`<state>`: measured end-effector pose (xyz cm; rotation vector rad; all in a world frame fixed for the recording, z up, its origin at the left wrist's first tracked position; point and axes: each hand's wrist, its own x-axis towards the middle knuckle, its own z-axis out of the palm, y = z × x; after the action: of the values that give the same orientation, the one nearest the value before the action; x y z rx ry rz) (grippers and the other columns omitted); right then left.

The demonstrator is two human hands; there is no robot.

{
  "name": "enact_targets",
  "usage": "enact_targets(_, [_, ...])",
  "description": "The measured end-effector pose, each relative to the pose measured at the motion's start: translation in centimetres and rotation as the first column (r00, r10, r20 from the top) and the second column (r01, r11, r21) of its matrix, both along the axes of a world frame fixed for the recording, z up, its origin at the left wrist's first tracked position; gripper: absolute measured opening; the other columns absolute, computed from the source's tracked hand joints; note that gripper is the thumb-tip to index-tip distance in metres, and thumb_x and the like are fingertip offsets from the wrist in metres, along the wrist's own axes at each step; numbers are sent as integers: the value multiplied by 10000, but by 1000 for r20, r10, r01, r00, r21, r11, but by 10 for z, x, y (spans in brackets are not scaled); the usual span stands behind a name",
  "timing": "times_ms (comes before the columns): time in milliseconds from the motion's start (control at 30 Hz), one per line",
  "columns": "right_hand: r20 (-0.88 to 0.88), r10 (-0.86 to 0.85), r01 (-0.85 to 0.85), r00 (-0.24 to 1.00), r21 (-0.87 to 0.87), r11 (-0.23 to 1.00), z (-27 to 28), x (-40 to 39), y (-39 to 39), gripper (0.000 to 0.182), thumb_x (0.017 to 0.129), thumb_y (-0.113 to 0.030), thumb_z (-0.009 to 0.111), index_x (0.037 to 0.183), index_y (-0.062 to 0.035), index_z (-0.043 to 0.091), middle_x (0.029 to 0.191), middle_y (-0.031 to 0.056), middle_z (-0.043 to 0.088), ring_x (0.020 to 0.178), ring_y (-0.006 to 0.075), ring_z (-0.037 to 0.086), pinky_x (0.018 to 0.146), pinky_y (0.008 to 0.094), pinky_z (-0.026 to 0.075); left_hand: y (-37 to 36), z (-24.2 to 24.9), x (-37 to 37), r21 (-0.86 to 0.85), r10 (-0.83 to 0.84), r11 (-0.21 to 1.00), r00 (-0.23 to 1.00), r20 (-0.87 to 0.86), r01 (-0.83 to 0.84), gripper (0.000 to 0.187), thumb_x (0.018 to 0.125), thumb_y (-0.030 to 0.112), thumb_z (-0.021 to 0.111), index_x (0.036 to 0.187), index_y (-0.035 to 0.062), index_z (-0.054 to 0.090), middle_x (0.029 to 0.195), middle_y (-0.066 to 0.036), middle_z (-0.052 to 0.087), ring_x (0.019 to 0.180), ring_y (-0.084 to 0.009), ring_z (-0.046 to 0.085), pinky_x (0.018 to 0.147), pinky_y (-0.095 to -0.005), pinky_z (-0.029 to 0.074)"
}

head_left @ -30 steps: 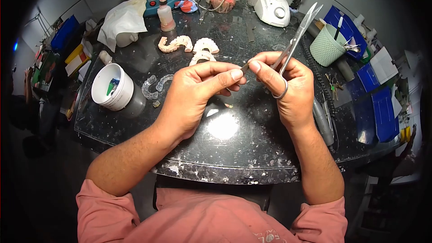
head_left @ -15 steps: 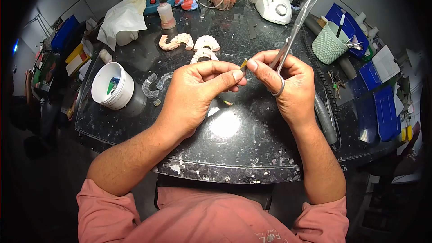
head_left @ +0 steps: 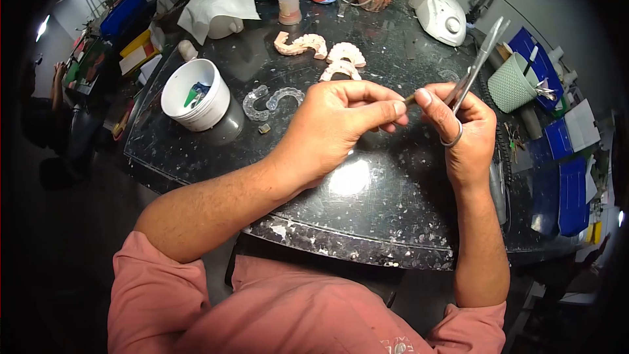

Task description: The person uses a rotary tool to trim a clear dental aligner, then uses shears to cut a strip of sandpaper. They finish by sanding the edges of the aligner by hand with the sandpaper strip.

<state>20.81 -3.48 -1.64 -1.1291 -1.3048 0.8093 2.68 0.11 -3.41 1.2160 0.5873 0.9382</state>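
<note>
Two hands meet above the dark speckled worktop (head_left: 367, 216), pinching one small piece (head_left: 409, 99) between them. Far left of the pinch: white tub (head_left: 195, 95), then a clear aligner tray (head_left: 272, 101) lying on the top. Left hand (head_left: 341, 128): thumb and forefinger closed narrow on the near end of the piece. Piece shows only as a short dark-yellow sliver between the fingertips; too small to identify. Judged light, thin, probably easy to bend or drop, so best held close to its ends with fingertip pressure only. Right hand (head_left: 462, 128): thumb tip presses the other end, while a finger sits through a ring of the scissors (head_left: 475, 65), blades pointing up and away. Behind the pinch: three plaster dental casts (head_left: 327, 52). Right of it: green mesh cup (head_left: 512, 84).
</note>
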Motion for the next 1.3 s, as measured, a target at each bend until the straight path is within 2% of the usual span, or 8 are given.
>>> enact_targets(67, [41, -24, 26, 999, -38, 999, 2, 4, -1, 131, 827, -102, 748, 881, 10, 708, 774, -7, 655, 679, 33, 549, 614, 172, 420, 1, 0, 0, -13, 8, 1000, 1000, -11, -8, 189, 900, 151, 659, 1004, -5, 682, 883, -63, 694, 799, -94, 622, 754, -222, 482])
enact_targets(167, [26, 26, -26, 999, -13, 1000, 3, 5, 0, 130, 823, -94, 743, 893, 10, 709, 771, -12, 648, 677, 25, 541, 613, 168, 418, -1, 2, 0, -34, -1, 999, 1000, 9, 2, 206, 899, 155, 659, 1019, -12, 674, 891, -78, 697, 804, -102, 625, 758, -226, 481])
enact_targets(467, [147, -51, 50, 988, 16, 999, 0, 5, 0, 153, 823, -136, 754, 904, -14, 708, 797, -6, 663, 729, 43, 567, 672, 200, 455, -2, 2, 0, 39, 24, 999, 1000, -10, -24, 203, 892, 140, 664, 1027, -10, 678, 888, -86, 700, 805, -113, 633, 763, -239, 486])
enact_targets(800, [120, -49, 41, 992, 64, 997, -3, 4, 2, 131, 798, -124, 763, 861, -22, 708, 770, -6, 651, 696, 54, 558, 636, 209, 445, -4, 5, 1, 49, 42, 998, 998, -41, -40, 191, 897, 158, 662, 995, -5, 688, 873, -75, 696, 817, -112, 642, 758, -236, 487])
enact_targets(900, [398, -226, 71, 889, 370, 926, -6, 6, 6, 106, 735, -87, 769, 810, -51, 703, 702, 19, 622, 648, 105, 566, 610, 240, 454, -6, 6, 2, 66, 51, 997, 997, -63, -47, 207, 901, 180, 664, 990, -6, 693, 853, -65, 693, 811, -104, 639, 755, -235, 489])
enact_targets(1000, [464, -234, 41, 854, 389, 920, -6, 7, 5, 102, 735, -89, 769, 805, -54, 702, 705, 15, 628, 647, 114, 568, 608, 245, 456, -8, 7, 3, 59, 72, 996, 997, -26, -71, 211, 907, 184, 661, 994, -5, 693, 855, -65, 694, 805, -97, 634, 752, -230, 492])
enact_targets(1233, [367, -109, -26, 924, 345, 938, -4, 6, 1, 154, 736, -60, 730, 890, -48, 728, 767, 29, 672, 665, 112, 596, 627, 248, 477, -4, 4, 1, 90, 94, 992, 994, -47, -90, 208, 910, 177, 657, 1008, -2, 693, 874, -69, 697, 807, -99, 635, 752, -231, 496])
enact_targets(1300, [406, -107, -51, 908, 360, 932, -2, 7, 2, 165, 733, -58, 723, 897, -47, 730, 766, 32, 674, 661, 118, 600, 630, 252, 481, -3, 4, 1, 89, 101, 991, 993, -52, -96, 208, 909, 174, 657, 1014, -2, 692, 876, -69, 698, 804, -98, 633, 757, -231, 496])
